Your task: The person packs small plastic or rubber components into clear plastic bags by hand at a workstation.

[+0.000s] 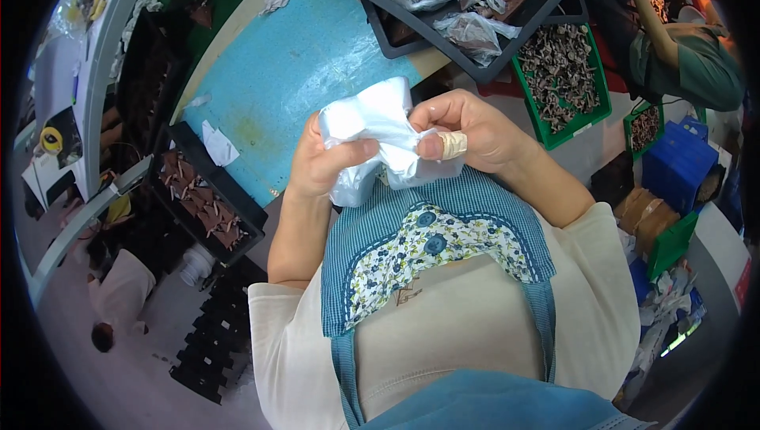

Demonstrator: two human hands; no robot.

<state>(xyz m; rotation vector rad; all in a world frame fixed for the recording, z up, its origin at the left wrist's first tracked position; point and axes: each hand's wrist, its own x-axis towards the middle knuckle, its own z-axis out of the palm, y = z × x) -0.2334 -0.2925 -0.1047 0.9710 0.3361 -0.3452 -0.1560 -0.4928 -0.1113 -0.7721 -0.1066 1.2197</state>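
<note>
A bunched stack of thin white plastic bags (368, 113) is stretched between my hands, above the near edge of the blue tabletop (293, 50). My left hand (321, 161) grips its left side, thumb pressed on top. At the right side, my right hand (475, 133) pinches the plastic between thumb and fingers. A tan bandage (454, 145) is wrapped round the right thumb. Folds of plastic hide some of my fingertips.
A black tray (483, 74) of clear bags holding brown pieces overhangs the table's far right. Beyond it stands a green crate (590, 113) of small dark pieces. Another black tray (257, 220) with brown pieces sits at left. A co-worker's arm (657, 26) shows at upper right.
</note>
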